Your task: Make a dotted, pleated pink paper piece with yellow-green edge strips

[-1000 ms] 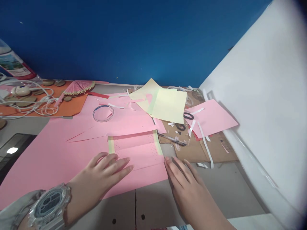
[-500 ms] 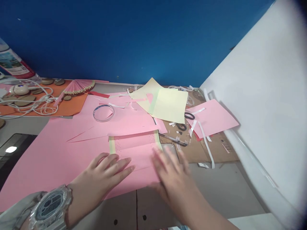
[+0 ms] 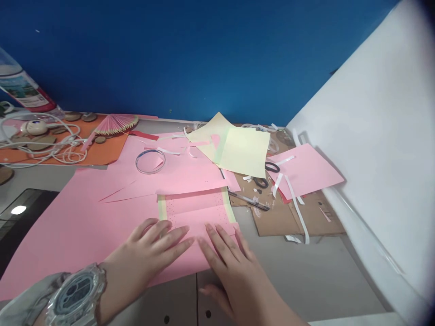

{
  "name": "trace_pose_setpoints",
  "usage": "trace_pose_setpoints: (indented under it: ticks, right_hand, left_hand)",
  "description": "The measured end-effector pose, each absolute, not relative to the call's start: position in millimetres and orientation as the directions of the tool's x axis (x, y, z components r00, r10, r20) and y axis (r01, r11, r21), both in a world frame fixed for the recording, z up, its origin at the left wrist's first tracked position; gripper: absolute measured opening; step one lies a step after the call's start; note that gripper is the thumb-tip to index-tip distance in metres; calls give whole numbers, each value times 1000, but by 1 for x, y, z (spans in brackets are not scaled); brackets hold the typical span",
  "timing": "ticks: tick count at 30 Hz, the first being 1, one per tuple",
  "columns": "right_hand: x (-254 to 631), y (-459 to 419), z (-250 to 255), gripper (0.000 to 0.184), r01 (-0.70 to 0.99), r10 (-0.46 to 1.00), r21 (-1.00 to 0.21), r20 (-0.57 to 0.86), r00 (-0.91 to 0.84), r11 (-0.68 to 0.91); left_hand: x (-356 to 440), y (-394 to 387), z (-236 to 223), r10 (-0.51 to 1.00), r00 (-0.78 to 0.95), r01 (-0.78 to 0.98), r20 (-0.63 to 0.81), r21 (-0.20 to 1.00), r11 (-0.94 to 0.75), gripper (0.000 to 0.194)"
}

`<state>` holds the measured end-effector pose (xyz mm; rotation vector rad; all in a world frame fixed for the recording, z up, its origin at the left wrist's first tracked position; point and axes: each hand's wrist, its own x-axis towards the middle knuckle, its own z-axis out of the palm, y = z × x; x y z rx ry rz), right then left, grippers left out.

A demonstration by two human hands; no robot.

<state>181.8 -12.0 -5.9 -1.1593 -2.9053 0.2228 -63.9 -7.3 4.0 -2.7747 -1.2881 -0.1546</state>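
Observation:
A folded pink paper piece (image 3: 193, 206) with pale green side strips and small dots lies in front of me, on a large pink sheet (image 3: 84, 226). My left hand (image 3: 149, 249) rests flat on the piece's near left part, fingers stretched out and slightly apart. On its near right part lies my right hand (image 3: 234, 262), fingers spread and pressed down, thumb out over the grey table. The fingertips of both hands almost meet, hiding the near portion of the piece. Neither hand grasps anything. A watch (image 3: 76, 292) is on my left wrist.
Beyond the hands lie a roll of tape (image 3: 150, 161), pale yellow sheets (image 3: 243, 151) and a pink fan (image 3: 113, 124). To the right, scissors (image 3: 272, 167), a pen (image 3: 249, 199) and paper strips lie on cardboard (image 3: 278, 222). Cables (image 3: 64, 149), a bottle (image 3: 29, 88) and a dark device (image 3: 25, 217) are at left.
My right hand, blurred before, has moved slightly left and down onto the paper and now lies still beside the left hand. The left hand stays on the paper. The view has shifted slightly.

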Motion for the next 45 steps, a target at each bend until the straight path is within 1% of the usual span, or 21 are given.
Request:
trace_pose_setpoints:
  ticks: [3, 5, 10, 14, 16, 19, 22, 27, 29, 31, 33, 38, 42, 45]
  right_hand:
    - [183, -10, -7, 73, 677, 682, -145, -25, -731, 721]
    - [181, -11, -7, 72, 683, 688, -148, -24, -725, 715]
    - [177, -12, -4, 64, 703, 706, -136, -25, -707, 699]
    - [174, -12, -1, 53, 709, 713, -132, -24, -701, 693]
    - [174, -12, 0, 51, 705, 709, -134, -19, -705, 697]
    - [175, -11, 0, 50, 702, 707, -131, -7, -707, 700]
    - [175, -10, 0, 51, 697, 702, -123, -1, -712, 707]
    - [176, -11, 1, 57, 693, 696, -111, -9, -718, 713]
    - [176, -11, 1, 57, 689, 692, -105, -16, -722, 717]
    - [176, -10, 2, 57, 684, 686, -96, -18, -727, 723]
    - [176, -10, 2, 56, 683, 685, -81, -4, -729, 726]
    - [178, -9, 2, 54, 700, 702, -52, 17, -712, 712]
    - [186, -6, 1, 50, 700, 701, -16, 36, -713, 713]
    - [200, -4, -1, 49, 703, 701, 35, 55, -711, 711]
  left_hand:
    - [-64, -7, 4, 749, 642, 763, 161, -45, -645, 49]
    - [-65, -7, 4, 755, 639, 767, 149, -55, -639, 51]
    - [-73, -17, 8, 781, 625, 776, 11, -114, -620, 64]
    - [-80, -27, 8, 782, 622, 777, 30, -149, -612, 68]
    - [-84, -31, 8, 782, 621, 778, 41, -154, -610, 71]
    - [-91, -36, 7, 776, 628, 775, 56, -138, -617, 75]
    - [-101, -41, 6, 770, 635, 770, 51, -117, -627, 73]
    - [-105, -53, 3, 828, 560, 827, 3, -67, -559, 72]
    - [-98, -56, 3, 832, 554, 833, 41, -54, -551, 65]
    - [-84, -54, 2, 820, 560, 827, 115, -14, -563, 60]
    - [-70, -49, 0, 810, 566, 817, 153, 28, -576, 68]
    - [-50, -38, -5, 834, 546, 834, 79, 52, -550, 84]
    - [-58, -43, -3, 855, 517, 852, 30, 80, -518, 80]
    - [-68, -49, -1, 855, 519, 853, 8, 62, -518, 79]
